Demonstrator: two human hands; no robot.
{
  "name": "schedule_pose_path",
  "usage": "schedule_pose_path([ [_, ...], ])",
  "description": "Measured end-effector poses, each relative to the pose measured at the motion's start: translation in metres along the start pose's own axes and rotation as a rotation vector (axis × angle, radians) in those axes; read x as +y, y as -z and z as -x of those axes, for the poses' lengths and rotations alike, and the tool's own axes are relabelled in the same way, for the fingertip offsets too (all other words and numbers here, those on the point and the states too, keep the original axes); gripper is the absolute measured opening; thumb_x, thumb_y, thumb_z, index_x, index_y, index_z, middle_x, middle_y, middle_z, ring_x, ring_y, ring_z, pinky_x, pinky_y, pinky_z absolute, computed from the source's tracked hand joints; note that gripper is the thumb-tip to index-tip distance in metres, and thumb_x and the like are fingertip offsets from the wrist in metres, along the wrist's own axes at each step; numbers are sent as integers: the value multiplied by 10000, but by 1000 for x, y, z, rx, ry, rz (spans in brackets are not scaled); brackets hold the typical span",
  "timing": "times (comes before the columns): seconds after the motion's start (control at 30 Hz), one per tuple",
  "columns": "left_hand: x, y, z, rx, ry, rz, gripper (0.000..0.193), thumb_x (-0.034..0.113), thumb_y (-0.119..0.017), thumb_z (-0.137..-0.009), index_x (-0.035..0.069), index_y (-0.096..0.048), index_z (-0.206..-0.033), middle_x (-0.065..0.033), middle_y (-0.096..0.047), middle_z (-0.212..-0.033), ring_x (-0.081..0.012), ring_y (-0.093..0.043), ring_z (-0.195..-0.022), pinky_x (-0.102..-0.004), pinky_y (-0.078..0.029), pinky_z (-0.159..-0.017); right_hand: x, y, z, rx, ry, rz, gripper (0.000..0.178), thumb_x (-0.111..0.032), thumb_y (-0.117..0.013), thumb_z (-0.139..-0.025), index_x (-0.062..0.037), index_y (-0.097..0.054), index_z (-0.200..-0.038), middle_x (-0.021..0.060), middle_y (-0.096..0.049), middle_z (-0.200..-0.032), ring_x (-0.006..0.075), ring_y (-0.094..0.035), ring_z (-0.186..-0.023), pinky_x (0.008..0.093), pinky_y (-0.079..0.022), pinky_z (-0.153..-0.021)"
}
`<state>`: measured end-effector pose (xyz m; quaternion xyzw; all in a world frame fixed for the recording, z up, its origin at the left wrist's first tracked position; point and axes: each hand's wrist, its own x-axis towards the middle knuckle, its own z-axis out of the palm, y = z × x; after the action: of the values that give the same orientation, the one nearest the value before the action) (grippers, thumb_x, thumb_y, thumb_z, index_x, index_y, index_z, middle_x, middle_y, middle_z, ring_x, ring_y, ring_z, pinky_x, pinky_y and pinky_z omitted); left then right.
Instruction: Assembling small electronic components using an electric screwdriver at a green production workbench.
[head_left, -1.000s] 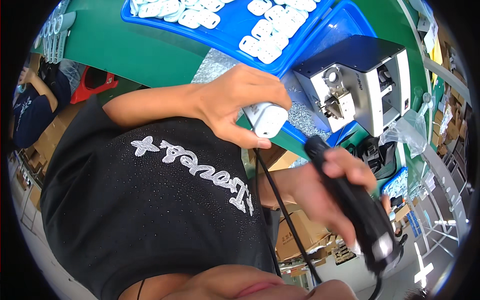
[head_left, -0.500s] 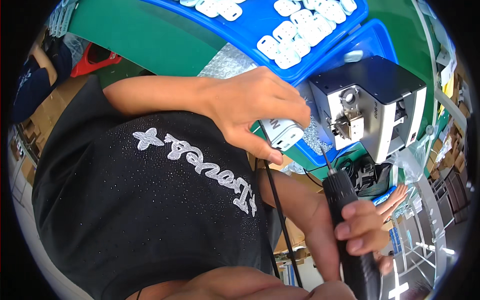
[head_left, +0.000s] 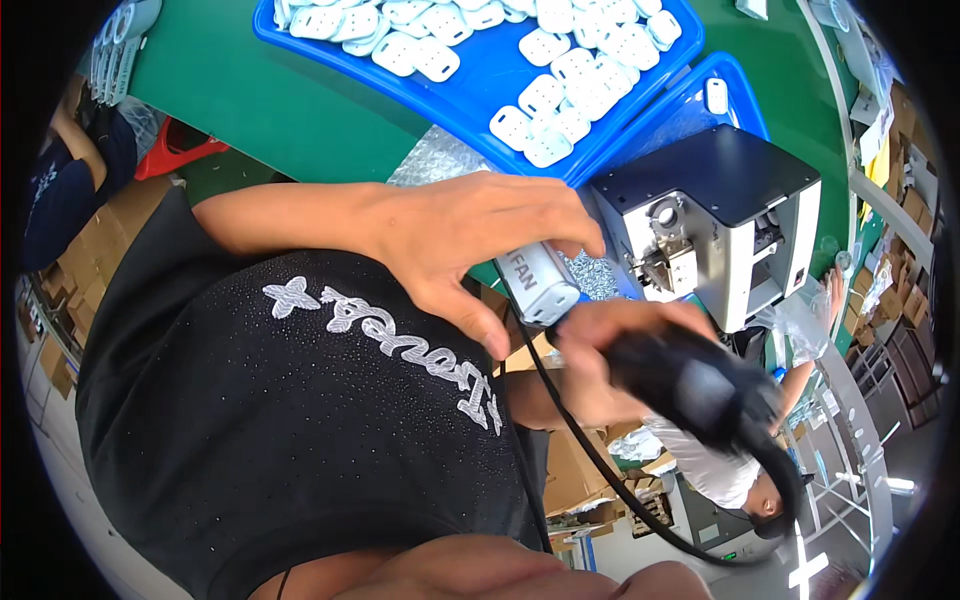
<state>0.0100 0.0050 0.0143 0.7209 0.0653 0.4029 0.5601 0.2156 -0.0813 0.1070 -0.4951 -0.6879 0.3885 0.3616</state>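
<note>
My left hand [head_left: 480, 235] arches over a small whitish, box-shaped housing [head_left: 545, 290] with dark lettering. Its fingers curl over the far side, partly hidden, while the thumb stands off the near side. My right hand [head_left: 610, 350] grips a black electric screwdriver [head_left: 690, 385], blurred by motion. The driver's front end meets the lower end of the housing; its bit is hidden by the fingers there. A black cable [head_left: 640, 510] loops from the driver's back end.
A black-and-silver screw feeder [head_left: 720, 185] stands right of my hands, with loose screws [head_left: 595, 275] beside it. Beyond is a blue tray [head_left: 470, 90] of white plastic covers [head_left: 545, 100] on a green table [head_left: 240, 80]. Another person [head_left: 710, 465] is at the lower right.
The screwdriver has swung up and left, from pointing past the housing to meeting its end. My left thumb has lifted off the housing. The view has shifted slightly.
</note>
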Motion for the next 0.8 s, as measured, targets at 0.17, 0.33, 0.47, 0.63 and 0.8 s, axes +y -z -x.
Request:
schedule_pose_path([
  [0.17, -16, 46, -58, -166, 11, -246, 378, 277, -659, -921, -2, -600, -1168, -162, -644, -1089, -304, -635, -1004, -428, -523, -835, 2, -65, 37, 601, -445, -494, 702, -95, -929, -646, -25, -486, -1186, 58, -641, -838, 116, -578, -673, 271, -464, -665],
  [0.33, -114, 56, -156, -160, -209, -1034, 272, 180, -694, -806, 22, -618, -1013, -154, -639, -862, -340, -627, -743, -427, -495, -658, 19, -86, 32, 704, -431, -422, 827, -379, -941, -621, 21, -474, -1175, -2, -500, -668, 77, -506, -524, 188, -404, -462],
  [0.47, -143, 19, -186, -408, -35, -1276, 114, 178, -645, -864, 105, -704, -929, -58, -633, -1050, -261, -619, -983, -419, -537, -732, 5, -84, 30, 657, -509, -486, 652, -312, -943, -639, 17, -551, -1043, 28, -572, -795, 109, -526, -675, 269, -424, -672],
  [0.63, -161, 6, -190, -365, -128, -1296, 90, 137, -659, -802, 105, -711, -868, -47, -688, -936, -275, -644, -926, -438, -561, -629, 1, -88, 23, 696, -515, -635, 708, -285, -958, -623, 19, -532, -1100, 26, -582, -797, 103, -541, -675, 243, -427, -636],
  [0.8, -100, 21, -171, -22, 73, -782, 115, 182, -669, -869, 91, -692, -936, -44, -683, -830, -215, -662, -723, -345, -508, -595, 1, -90, 22, 728, -533, -584, 858, -325, -988, -560, 34, -519, -1183, 35, -607, -798, 109, -574, -689, 239, -451, -634],
])
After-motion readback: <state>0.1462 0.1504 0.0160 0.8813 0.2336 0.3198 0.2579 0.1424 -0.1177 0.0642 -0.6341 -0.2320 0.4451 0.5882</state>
